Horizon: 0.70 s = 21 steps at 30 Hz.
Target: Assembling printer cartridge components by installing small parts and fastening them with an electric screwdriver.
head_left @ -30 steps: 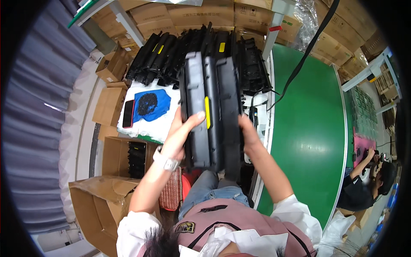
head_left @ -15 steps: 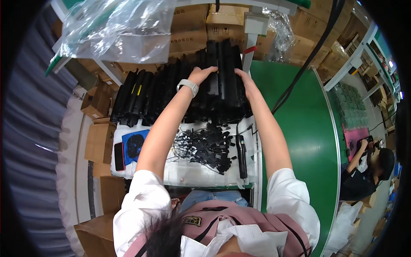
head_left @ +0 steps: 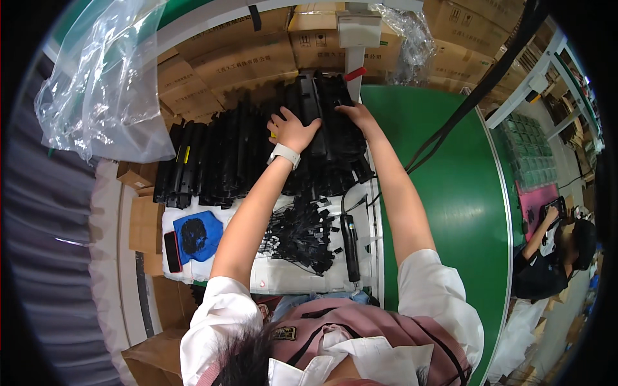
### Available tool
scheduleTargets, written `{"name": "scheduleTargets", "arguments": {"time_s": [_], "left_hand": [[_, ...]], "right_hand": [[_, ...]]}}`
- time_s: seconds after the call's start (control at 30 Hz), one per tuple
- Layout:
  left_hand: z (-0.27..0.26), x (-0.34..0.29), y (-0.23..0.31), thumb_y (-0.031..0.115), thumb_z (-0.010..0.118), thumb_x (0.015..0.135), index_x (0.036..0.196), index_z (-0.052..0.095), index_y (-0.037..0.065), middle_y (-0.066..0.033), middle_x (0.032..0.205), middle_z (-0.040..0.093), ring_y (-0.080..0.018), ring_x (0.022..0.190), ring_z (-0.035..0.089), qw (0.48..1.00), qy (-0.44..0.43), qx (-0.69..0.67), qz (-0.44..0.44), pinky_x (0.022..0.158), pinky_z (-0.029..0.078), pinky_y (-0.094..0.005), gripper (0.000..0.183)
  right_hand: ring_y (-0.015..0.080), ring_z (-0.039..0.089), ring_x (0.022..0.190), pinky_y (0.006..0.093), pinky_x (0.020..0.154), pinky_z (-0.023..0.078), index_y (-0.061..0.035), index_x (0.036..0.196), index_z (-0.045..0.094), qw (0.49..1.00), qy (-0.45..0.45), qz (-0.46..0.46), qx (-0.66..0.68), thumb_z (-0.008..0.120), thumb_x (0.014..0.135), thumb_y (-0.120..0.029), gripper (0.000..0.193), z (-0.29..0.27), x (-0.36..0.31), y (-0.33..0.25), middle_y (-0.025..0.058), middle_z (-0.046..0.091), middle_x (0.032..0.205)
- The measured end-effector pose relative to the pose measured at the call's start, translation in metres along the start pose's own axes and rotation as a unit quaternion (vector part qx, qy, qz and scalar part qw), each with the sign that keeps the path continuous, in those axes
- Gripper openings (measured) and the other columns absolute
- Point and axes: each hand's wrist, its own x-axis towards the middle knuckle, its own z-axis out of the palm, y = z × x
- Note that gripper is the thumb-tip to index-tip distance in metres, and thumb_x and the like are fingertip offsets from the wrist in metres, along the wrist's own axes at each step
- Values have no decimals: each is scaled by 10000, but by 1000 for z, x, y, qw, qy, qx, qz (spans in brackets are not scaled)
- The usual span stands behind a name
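Long black plastic housings stand side by side in a row along the back of the workbench. My left hand is open over the right part of the row, fingers spread. Its thumb touches a black plastic housing that lies on top of others. At the right end of the pile, my right hand rests against the black parts with its visible fingers stretched out; some of its fingers are hidden. Nearer to me lies a heap of short black cables with small connectors.
A black pen-shaped electric screwdriver lies right of the cables. At left are a blue bag of small black parts and a phone. Clear plastic hangs above left; black cords hang over the green surface.
The housing between my hands has come down onto the pile. My left hand has spread its fingers. The view has shifted, showing more cartons at the back.
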Motion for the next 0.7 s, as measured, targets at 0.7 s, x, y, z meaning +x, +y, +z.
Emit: {"name": "scheduleTargets", "arguments": {"time_s": [0.7], "left_hand": [[-11, -1, -24, 629, 618, 694, 1381, 326, 69, -293, 1440, 187, -477, 1329, 122, 999, 4, -27, 47, 983, 207, -671, 932]], "right_hand": [[223, 656, 692, 309, 633, 535, 78, 990, 619, 983, -68, 87, 149, 672, 798, -275, 405, -8, -8, -9, 138, 662, 851]]}}
